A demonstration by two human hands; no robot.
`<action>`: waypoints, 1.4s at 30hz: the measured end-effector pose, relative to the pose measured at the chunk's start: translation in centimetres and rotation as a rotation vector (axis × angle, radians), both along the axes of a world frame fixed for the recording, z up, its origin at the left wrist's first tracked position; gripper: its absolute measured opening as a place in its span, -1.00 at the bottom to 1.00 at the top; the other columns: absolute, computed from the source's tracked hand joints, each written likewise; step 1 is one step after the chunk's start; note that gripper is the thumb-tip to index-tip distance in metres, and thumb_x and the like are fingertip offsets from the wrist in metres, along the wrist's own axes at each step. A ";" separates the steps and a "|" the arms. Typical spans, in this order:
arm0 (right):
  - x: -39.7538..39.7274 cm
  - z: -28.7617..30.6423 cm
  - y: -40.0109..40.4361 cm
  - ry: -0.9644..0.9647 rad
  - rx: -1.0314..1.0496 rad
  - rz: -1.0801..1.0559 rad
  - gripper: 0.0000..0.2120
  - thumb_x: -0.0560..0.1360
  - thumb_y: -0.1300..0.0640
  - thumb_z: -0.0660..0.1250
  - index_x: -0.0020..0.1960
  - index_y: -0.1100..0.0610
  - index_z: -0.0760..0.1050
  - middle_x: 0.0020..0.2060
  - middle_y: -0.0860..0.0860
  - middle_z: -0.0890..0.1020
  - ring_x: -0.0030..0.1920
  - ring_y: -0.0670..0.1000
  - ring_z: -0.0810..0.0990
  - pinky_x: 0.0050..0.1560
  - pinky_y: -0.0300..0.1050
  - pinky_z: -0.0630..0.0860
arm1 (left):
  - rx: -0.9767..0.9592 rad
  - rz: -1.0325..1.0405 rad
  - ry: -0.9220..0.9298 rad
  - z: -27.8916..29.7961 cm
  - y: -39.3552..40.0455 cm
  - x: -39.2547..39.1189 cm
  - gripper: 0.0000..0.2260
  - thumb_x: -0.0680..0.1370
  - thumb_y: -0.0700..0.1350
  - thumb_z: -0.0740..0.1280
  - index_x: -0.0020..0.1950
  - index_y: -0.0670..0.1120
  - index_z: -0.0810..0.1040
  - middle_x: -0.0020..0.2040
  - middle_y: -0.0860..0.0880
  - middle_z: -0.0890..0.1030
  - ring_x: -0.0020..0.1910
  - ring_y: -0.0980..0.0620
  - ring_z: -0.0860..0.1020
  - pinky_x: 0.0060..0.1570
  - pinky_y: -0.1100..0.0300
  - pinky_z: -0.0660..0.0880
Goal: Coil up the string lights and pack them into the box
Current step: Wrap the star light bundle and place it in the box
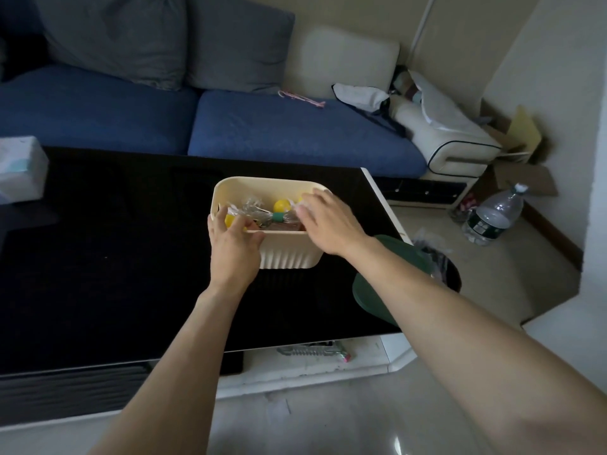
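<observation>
We see string lights (267, 214) bundled inside cream box (289, 254) on black bench (115, 257). Left hand (234, 244) grips near rim; right hand (323, 221) lies flat, fingers relaxed, over bundle. Likely light, springy, bulbs fragile — we'd press on wire, not bulbs.
</observation>
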State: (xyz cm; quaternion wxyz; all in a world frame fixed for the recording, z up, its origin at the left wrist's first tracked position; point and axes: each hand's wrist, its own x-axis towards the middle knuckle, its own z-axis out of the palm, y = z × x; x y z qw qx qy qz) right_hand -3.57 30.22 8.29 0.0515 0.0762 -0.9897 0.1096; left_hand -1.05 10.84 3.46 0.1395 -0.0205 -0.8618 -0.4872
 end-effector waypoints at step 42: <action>5.7 -0.5 8.0 -0.013 0.178 -0.786 -0.65 0.58 0.32 0.23 0.34 0.27 0.28 0.28 0.31 0.40 0.27 0.28 0.43 0.22 0.14 0.46 | 0.063 -0.025 -0.062 0.9 0.4 1.4 -0.83 0.56 -0.10 0.34 0.12 -0.11 0.59 0.55 -0.20 0.10 0.54 -0.18 0.16 0.39 0.04 0.32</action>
